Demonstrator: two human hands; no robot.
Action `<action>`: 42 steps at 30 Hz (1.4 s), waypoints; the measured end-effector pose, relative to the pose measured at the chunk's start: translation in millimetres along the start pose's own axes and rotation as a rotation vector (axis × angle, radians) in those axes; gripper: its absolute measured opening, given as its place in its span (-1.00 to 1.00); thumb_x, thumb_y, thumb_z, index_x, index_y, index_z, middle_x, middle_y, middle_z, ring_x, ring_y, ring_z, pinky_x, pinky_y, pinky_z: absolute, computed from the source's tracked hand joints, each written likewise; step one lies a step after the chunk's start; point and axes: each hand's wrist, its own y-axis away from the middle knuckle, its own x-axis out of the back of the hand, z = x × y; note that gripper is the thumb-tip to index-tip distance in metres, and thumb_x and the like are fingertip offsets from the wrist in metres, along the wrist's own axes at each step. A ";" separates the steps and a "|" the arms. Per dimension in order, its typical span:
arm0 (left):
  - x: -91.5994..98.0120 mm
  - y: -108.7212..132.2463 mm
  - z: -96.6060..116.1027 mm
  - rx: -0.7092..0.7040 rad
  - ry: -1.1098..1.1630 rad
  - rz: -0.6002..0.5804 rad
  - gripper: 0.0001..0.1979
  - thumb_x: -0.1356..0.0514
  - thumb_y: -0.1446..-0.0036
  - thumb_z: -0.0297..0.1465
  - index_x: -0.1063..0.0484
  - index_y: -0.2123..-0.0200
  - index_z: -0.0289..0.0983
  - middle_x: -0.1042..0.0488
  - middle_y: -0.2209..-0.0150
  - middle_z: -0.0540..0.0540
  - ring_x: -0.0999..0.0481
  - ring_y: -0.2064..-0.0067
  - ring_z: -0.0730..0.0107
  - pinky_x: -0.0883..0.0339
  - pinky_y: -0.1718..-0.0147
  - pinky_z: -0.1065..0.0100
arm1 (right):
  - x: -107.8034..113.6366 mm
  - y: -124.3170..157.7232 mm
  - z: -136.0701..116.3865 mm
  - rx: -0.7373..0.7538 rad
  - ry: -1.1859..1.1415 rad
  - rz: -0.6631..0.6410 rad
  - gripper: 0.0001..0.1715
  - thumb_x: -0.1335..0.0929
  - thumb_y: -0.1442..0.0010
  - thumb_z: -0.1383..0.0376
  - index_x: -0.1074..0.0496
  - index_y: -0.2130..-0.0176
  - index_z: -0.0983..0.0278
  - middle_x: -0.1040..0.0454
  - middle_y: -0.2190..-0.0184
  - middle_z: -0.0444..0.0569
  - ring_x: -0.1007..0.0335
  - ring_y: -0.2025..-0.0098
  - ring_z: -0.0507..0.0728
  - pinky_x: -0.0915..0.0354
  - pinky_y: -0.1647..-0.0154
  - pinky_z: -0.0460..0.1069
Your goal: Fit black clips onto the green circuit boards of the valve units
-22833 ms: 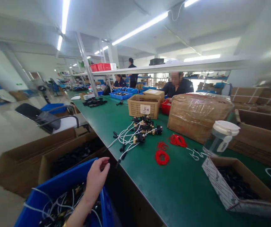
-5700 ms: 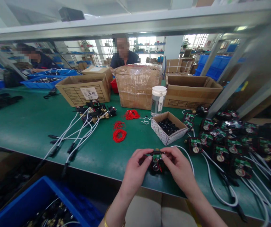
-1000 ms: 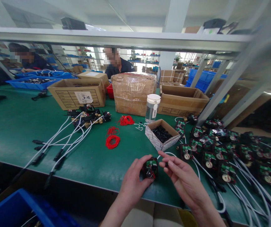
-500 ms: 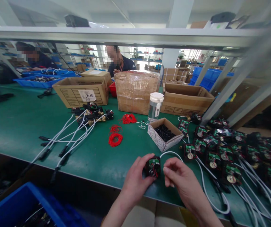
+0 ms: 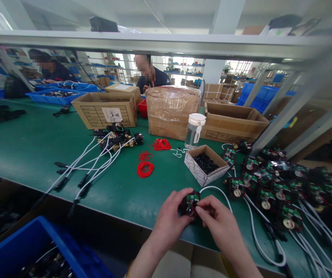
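Observation:
Near the front edge of the green table, my left hand (image 5: 170, 212) is closed around a black housing with a green circuit board (image 5: 192, 197) facing up. A white cable (image 5: 216, 189) runs from the housing off to the right. My right hand (image 5: 216, 214) has thumb and fingers pinched together at the housing's right side; whatever lies between the fingertips is too small to make out. Just beyond my hands stands an open carton of small black parts (image 5: 204, 164). To its left lie bundles of red wire (image 5: 145, 169).
Several similar housings with circuit boards (image 5: 281, 191) and white cables crowd the right side. Brass-fitted units (image 5: 116, 141) lie at left. Behind are a water bottle (image 5: 194, 131) and cardboard boxes (image 5: 173, 112). A blue bin (image 5: 35, 235) sits below the left edge; two people work beyond.
My right hand has moved left, its fingertips now at the housing's right side. My left hand still holds the housing. The whole view has shifted slightly.

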 end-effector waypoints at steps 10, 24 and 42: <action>1.7 -0.4 1.8 0.010 -0.008 -0.002 -0.29 -0.35 0.01 -0.64 -0.46 -0.18 0.01 -0.54 -0.04 -0.02 -0.52 -0.07 0.22 -0.37 -0.11 0.19 | -10.7 3.0 2.4 0.026 0.009 0.142 -0.65 -0.44 -0.20 0.00 -0.48 0.39 0.22 -0.42 0.46 -0.08 -0.29 0.43 0.15 -0.18 0.42 -0.01; 2.0 -1.7 0.5 -0.028 0.003 0.018 -0.34 -0.35 0.00 -0.62 -0.48 -0.15 0.00 -0.56 -0.05 0.00 -0.54 -0.05 0.24 -0.38 -0.10 0.22 | -47.1 15.7 25.3 0.038 -0.106 0.416 -0.60 -0.41 -0.32 -0.06 -0.41 0.30 0.20 -0.45 0.38 -0.05 -0.39 0.30 0.21 -0.30 0.28 0.03; 1.8 -0.5 -2.3 -0.020 -0.029 0.013 -0.29 -0.35 0.02 -0.62 -0.46 -0.19 0.02 -0.55 -0.09 -0.02 -0.52 -0.10 0.20 -0.35 -0.17 0.14 | 18.5 -21.2 -17.3 0.122 0.148 -0.150 -0.86 -0.37 -0.18 0.19 -0.49 0.28 0.19 -0.47 0.37 -0.12 -0.39 0.33 0.16 -0.30 0.29 -0.01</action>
